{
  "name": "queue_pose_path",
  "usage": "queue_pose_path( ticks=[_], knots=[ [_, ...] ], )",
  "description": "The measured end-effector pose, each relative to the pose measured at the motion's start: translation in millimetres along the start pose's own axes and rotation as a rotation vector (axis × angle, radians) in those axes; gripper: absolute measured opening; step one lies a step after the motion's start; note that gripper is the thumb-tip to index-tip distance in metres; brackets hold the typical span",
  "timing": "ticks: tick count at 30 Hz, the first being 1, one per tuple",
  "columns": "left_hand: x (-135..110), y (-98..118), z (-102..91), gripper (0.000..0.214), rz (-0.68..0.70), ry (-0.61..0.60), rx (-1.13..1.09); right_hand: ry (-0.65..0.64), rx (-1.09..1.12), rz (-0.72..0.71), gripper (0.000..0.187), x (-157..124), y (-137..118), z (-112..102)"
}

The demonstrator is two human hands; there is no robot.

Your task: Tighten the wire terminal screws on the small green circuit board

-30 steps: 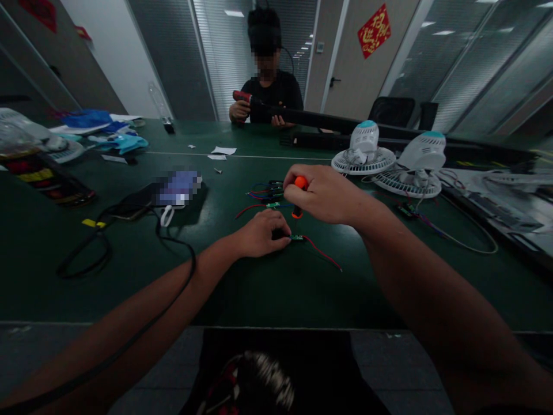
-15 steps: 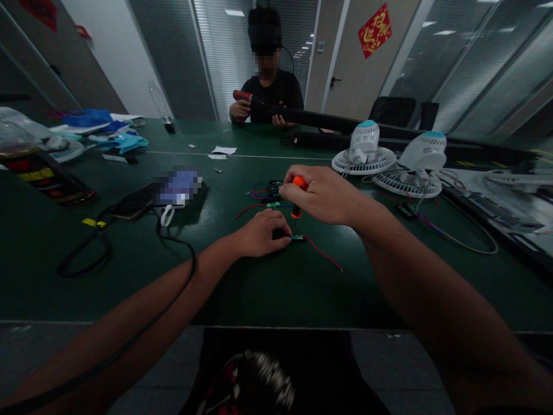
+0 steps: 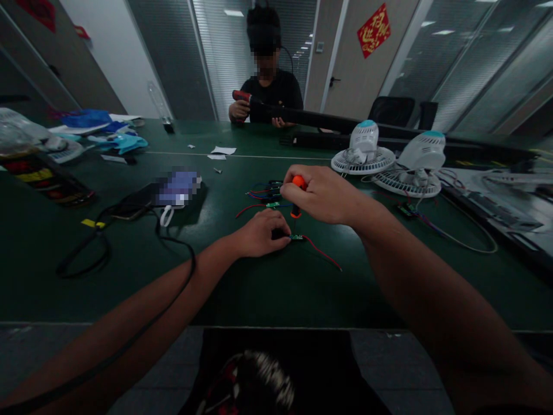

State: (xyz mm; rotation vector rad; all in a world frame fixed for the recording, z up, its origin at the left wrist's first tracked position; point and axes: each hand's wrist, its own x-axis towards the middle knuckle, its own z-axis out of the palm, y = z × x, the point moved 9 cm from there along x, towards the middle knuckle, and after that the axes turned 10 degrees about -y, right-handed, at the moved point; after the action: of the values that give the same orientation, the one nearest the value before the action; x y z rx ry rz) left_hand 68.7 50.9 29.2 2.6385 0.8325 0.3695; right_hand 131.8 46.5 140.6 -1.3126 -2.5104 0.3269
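Observation:
My right hand is closed around a screwdriver with an orange and black handle. It stands upright, its thin shaft pointing down at a small green circuit board on the table. My left hand rests on the table, thumb and fingers pinching the board's left end. From the board's right end a red wire runs out toward the lower right. Just beyond my left hand lies another small green board with a red wire. Behind it are several dark boards with wires, partly hidden by my right hand.
Two white fan heads lie grille-down at the right, near a wired board. Phones, a black cable and a drink bottle occupy the left. Across the green table, a person holds a red power drill.
Almost nothing differs. Both hands, the screwdriver and the board keep their places; the whole view has shifted very slightly.

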Motion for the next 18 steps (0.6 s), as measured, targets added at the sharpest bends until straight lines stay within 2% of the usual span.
queue_pose_path(
  ticks=[18],
  knots=[
    [-1.2, 0.8, -0.9, 0.012, 0.02, 0.018, -0.01, 0.005, 0.014, 0.012, 0.023, 0.7, 3.4, -0.1]
  ],
)
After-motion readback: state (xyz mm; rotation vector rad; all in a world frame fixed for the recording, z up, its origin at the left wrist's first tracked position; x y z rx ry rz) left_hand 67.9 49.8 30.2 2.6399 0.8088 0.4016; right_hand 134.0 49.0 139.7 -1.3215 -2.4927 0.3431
